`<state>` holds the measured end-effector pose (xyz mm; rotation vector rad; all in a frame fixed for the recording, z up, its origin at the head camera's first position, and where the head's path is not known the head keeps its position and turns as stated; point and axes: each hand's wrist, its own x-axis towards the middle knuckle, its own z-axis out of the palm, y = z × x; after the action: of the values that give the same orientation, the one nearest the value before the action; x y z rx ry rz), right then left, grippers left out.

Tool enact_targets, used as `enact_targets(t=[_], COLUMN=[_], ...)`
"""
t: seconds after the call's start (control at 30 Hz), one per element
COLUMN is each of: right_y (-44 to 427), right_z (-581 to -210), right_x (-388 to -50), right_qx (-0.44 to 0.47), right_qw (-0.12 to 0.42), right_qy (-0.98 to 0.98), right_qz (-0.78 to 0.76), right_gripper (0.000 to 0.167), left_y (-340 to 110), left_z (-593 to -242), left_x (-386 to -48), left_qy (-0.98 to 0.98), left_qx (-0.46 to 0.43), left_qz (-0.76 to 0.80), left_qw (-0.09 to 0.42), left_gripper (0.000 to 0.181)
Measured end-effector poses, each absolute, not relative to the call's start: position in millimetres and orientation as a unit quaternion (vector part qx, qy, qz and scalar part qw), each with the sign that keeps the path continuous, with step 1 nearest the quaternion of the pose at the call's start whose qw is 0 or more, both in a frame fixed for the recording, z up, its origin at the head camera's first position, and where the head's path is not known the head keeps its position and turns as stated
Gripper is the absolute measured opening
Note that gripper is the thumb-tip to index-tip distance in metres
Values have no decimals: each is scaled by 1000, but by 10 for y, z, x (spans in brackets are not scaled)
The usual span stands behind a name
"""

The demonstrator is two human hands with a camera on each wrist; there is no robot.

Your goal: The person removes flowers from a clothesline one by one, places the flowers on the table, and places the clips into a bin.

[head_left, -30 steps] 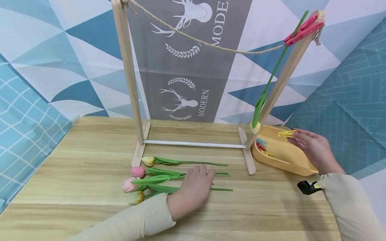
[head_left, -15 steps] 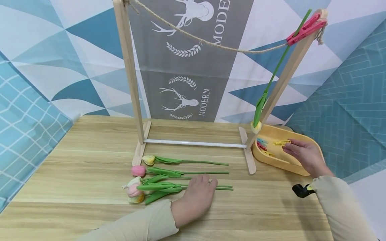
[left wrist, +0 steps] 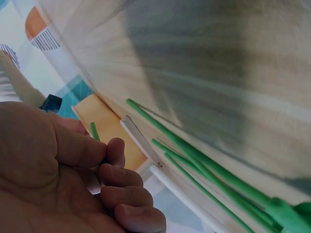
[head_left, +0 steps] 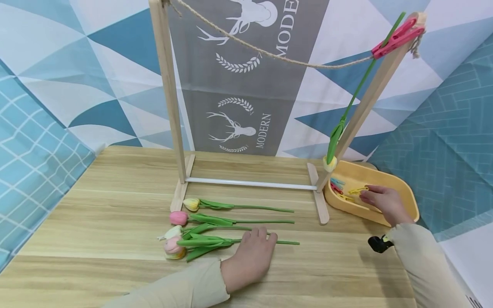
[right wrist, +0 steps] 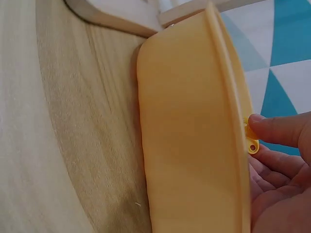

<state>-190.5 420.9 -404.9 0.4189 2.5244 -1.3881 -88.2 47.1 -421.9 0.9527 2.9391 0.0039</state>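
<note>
My left hand [head_left: 248,259] lies over the green stems of several tulips on the table. In the left wrist view its thumb and forefinger pinch one tulip stem [left wrist: 94,131]. The pale pink tulip [head_left: 172,245] lies on top of a yellow-orange one, beside a white tulip [head_left: 174,232]. Farther back lie a pink tulip [head_left: 179,218] and a yellow tulip [head_left: 191,204]. Over the yellow-orange bin [head_left: 400,182], my right hand [head_left: 385,203] pinches a yellow clothespin [head_left: 357,191] between thumb and fingers; the bin wall partly hides it in the right wrist view.
A wooden frame [head_left: 172,94] with a white crossbar [head_left: 250,184] stands at the back, a slack rope [head_left: 269,54] strung across its top. A red clothespin [head_left: 398,38] holds a tulip [head_left: 330,164] upside down at the right post. More clothespins [head_left: 336,188] lie in the bin.
My right hand has moved left and lower over the bin with the yellow clothespin. Under my left hand the tulips have shifted: the pale pink one slid forward and right, uncovering the white one.
</note>
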Motion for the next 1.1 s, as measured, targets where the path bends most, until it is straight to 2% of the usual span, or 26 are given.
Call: enact_targets(t=[0.47,0.83,1.1], right_y=[4142,4112,4122], right_z=[-4122,-4116,-4113], right_x=[-2007,-2047,-2070], right_qx=[170,172,172], right_qw=[110,141,165], right_qy=[877,892,892], right_qz=[-436,-393,-383], right_gripper=[62,63,65], left_y=[496,502,497], left_z=[-4335,-4365,-4389], left_x=[-902,-913,-904], left_qy=[950,952,950], left_qx=[309,297,302], left_qz=[3,1,0], left_qw=[49,73,81], left_gripper=[31,45,34])
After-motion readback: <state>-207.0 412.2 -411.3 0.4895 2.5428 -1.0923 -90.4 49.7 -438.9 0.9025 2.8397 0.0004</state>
